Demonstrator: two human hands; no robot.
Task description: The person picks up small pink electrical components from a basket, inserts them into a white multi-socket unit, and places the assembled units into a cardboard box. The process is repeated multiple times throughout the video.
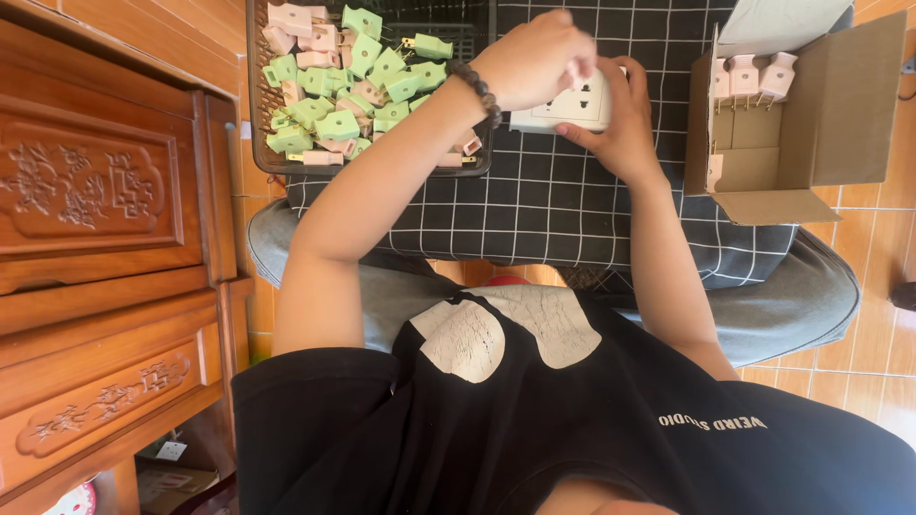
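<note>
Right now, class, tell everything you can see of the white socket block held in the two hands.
The white socket block is a flat, rectangular piece, plastic by its look, its face showing small plug slots. It is held above the black checked cloth, between the basket of plugs and the cardboard box. The left hand covers its top; the right hand holds its side.

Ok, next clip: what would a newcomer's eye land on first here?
Probably the dark basket at top left, heaped with green and pink plugs. Next, at top centre, both hands meet on a white socket block over a black checked cloth: the left hand on top, the right hand beneath. At right, an open cardboard box holds pink plugs.
</note>
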